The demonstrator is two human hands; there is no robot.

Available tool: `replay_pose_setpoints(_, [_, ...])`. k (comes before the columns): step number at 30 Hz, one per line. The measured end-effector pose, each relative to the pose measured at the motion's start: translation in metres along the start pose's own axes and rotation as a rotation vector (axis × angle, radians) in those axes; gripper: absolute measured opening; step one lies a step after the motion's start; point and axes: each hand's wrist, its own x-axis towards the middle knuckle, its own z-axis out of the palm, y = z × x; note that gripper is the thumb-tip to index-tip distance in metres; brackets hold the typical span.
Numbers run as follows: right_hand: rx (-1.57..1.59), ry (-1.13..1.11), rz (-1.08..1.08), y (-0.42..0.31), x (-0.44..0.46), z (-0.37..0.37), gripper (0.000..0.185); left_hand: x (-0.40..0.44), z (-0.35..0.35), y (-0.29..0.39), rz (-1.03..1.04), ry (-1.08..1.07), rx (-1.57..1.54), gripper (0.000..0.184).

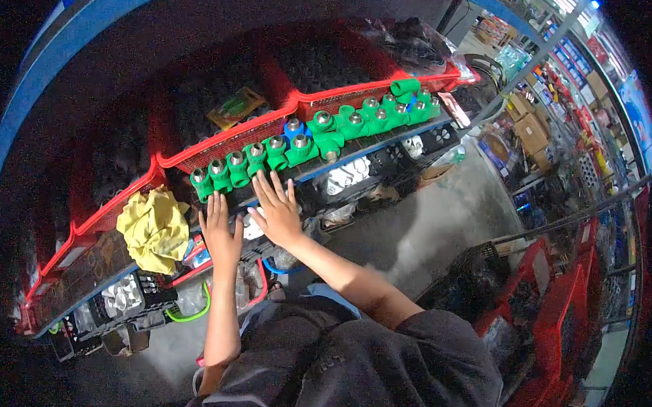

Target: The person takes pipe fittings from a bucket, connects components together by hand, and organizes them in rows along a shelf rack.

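Note:
A row of green plastic pipe fittings [235, 170] with metal threaded ends stands along the shelf edge, most of them with the metal end up. One blue fitting [298, 128] stands among them, and a green fitting [405, 89] lies on top at the right end. My left hand [223, 236] is open, its fingertips at the leftmost fittings. To its right, my right hand [277, 212] is also open, fingers stretched toward the fittings near the row's middle left. Whether the fingertips touch them I cannot tell. A crumpled yellow cloth [153, 230] lies left of my left hand.
Red plastic baskets [228, 137] line the shelf behind the fittings, their contents dark. A green-and-yellow packet [237, 108] lies in one. Below the shelf edge hang black crates [337, 181] with white parts. More red bins [552, 312] and stocked shelves stand at the right.

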Motion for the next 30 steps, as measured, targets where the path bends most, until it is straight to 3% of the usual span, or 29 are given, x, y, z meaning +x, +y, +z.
replay_pose_setpoints(5, [0.036,0.036,-0.017,-0.003,-0.006,0.000,0.061,0.001,-0.005,0.004,0.088,0.067,-0.151,0.050])
replay_pose_setpoints(21, [0.108,0.049,0.130,0.006,-0.027,-0.018,0.065,0.008,-0.008,0.002,0.081,-0.037,-0.354,0.053])
replay_pose_setpoints(30, [0.024,0.278,0.249,0.046,-0.030,-0.041,0.062,0.022,0.001,0.019,0.191,-0.025,-0.498,0.050])
